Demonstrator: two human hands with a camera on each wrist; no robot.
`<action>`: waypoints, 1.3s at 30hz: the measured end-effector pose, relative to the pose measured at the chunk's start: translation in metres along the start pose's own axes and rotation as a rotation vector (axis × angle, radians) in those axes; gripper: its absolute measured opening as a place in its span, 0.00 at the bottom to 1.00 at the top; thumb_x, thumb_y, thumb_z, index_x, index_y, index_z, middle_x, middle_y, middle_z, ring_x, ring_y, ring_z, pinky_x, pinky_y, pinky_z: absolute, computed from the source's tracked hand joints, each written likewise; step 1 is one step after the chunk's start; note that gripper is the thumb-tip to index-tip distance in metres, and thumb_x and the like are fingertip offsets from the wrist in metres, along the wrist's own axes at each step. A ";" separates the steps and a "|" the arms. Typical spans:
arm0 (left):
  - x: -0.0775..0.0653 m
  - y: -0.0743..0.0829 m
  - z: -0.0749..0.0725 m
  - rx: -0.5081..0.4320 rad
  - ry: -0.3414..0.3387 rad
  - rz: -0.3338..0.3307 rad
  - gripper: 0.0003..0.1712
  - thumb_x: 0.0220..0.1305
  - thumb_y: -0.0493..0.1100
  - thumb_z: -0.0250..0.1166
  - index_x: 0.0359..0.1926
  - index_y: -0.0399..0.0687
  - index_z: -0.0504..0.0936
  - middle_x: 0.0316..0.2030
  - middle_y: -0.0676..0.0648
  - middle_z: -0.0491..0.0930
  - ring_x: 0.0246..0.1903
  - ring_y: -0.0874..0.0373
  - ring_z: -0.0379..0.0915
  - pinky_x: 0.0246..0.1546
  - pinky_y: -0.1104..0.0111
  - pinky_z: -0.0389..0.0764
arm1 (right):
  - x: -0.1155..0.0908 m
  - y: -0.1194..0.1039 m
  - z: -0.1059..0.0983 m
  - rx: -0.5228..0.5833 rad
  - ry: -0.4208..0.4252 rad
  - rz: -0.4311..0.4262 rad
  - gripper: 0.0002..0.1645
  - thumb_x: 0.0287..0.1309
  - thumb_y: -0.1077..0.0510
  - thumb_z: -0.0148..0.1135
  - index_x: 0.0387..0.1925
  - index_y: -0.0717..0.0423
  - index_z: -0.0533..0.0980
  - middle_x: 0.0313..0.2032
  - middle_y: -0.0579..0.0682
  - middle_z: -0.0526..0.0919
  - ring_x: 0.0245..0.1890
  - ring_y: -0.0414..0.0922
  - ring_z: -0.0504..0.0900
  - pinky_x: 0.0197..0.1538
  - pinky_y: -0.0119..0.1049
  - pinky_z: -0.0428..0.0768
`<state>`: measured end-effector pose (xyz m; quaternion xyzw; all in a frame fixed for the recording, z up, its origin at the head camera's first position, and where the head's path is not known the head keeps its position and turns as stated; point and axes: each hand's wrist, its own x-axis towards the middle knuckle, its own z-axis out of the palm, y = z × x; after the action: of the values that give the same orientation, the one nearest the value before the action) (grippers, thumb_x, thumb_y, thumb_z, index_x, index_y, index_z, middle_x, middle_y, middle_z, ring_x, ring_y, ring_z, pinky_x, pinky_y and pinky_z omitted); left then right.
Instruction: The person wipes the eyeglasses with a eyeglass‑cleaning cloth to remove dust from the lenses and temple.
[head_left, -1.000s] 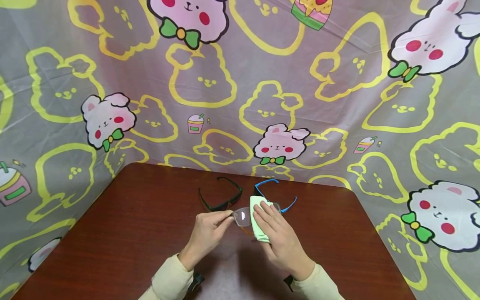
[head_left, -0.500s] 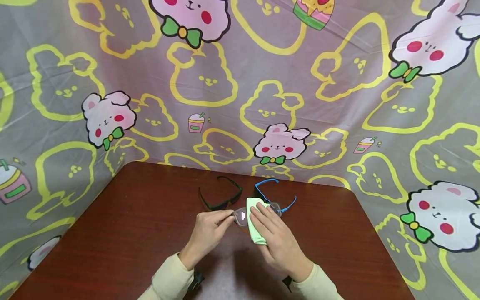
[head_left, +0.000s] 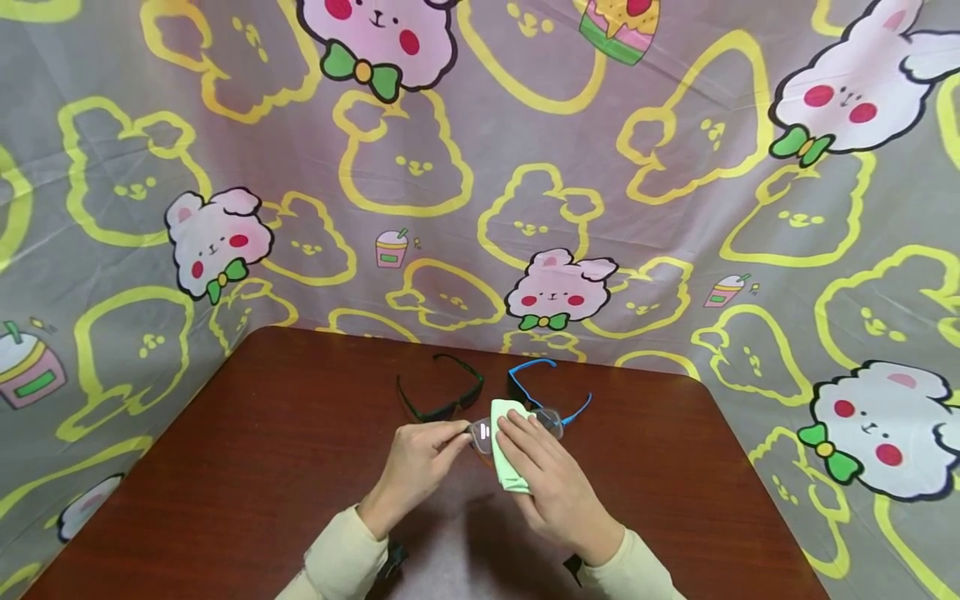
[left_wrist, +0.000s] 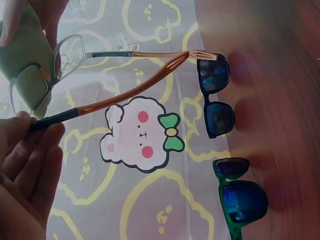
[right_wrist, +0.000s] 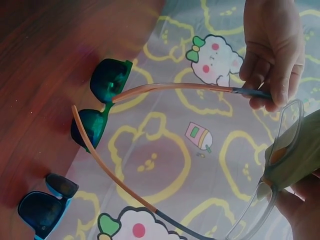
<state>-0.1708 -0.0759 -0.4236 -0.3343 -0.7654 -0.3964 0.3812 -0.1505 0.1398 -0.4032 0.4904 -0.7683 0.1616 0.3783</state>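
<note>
My left hand (head_left: 416, 458) pinches a pair of clear-lensed eyeglasses (left_wrist: 135, 92) by one temple, close to the hinge. The temples are unfolded, dark near the hinges and orange-brown toward the tips. A folded pale green cleaning cloth (head_left: 510, 458) lies against the lens area around the bridge. My right hand (head_left: 558, 492) holds that cloth, its fingers laid across the top. In the right wrist view, the right thumb (right_wrist: 289, 205) shows on the lenses' other side. Part of the frame is hidden beneath cloth and fingers.
Green-framed sunglasses (right_wrist: 109, 82) and blue-framed sunglasses (left_wrist: 214, 75) rest on the brown table (head_left: 300, 433) beyond the hands, temples unfolded. A rabbit-patterned cloth backdrop (head_left: 420, 167) encloses the table's back and sides.
My right hand and the cleaning cloth have slid slightly left and down along the eyeglasses, so more of the right lens shows. The left hand stays nearly still.
</note>
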 end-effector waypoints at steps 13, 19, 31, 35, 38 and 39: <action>0.003 0.004 0.002 0.058 -0.028 0.005 0.08 0.51 0.35 0.71 0.35 0.43 0.86 0.31 0.52 0.85 0.29 0.67 0.79 0.28 0.72 0.78 | -0.002 -0.001 -0.001 0.016 0.015 0.010 0.26 0.70 0.54 0.39 0.56 0.70 0.71 0.59 0.64 0.71 0.60 0.59 0.69 0.61 0.51 0.65; 0.004 0.004 0.002 0.067 -0.018 0.010 0.08 0.50 0.34 0.71 0.35 0.44 0.87 0.30 0.53 0.84 0.27 0.67 0.78 0.26 0.73 0.77 | -0.003 0.000 0.000 0.036 0.021 0.020 0.25 0.63 0.58 0.43 0.56 0.70 0.71 0.59 0.64 0.71 0.60 0.59 0.69 0.62 0.50 0.63; 0.006 0.002 0.005 0.073 -0.025 0.016 0.08 0.51 0.35 0.71 0.35 0.43 0.87 0.31 0.52 0.85 0.29 0.65 0.80 0.28 0.71 0.79 | -0.002 0.001 0.001 0.004 0.001 0.017 0.27 0.69 0.55 0.36 0.56 0.71 0.70 0.59 0.64 0.71 0.60 0.59 0.69 0.61 0.50 0.64; 0.005 0.002 0.006 0.065 -0.024 0.019 0.07 0.51 0.35 0.71 0.34 0.43 0.87 0.31 0.53 0.85 0.28 0.66 0.80 0.27 0.71 0.79 | -0.001 0.000 0.002 0.011 -0.006 0.015 0.27 0.69 0.55 0.36 0.56 0.71 0.71 0.59 0.63 0.71 0.60 0.59 0.69 0.60 0.52 0.66; 0.005 0.003 0.007 0.059 -0.023 0.011 0.06 0.51 0.35 0.71 0.34 0.44 0.87 0.31 0.53 0.85 0.28 0.67 0.80 0.27 0.72 0.78 | 0.000 -0.001 0.003 0.014 -0.004 0.010 0.27 0.69 0.55 0.36 0.56 0.70 0.71 0.59 0.63 0.71 0.60 0.59 0.69 0.59 0.52 0.67; 0.005 0.003 0.007 0.061 -0.023 0.009 0.06 0.51 0.35 0.71 0.34 0.44 0.87 0.31 0.53 0.85 0.28 0.67 0.80 0.27 0.72 0.78 | 0.000 -0.002 0.004 0.013 -0.004 0.008 0.27 0.69 0.55 0.36 0.56 0.70 0.71 0.59 0.63 0.71 0.60 0.59 0.70 0.58 0.52 0.67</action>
<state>-0.1731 -0.0673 -0.4209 -0.3305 -0.7800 -0.3674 0.3839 -0.1507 0.1369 -0.4062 0.4902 -0.7698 0.1673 0.3730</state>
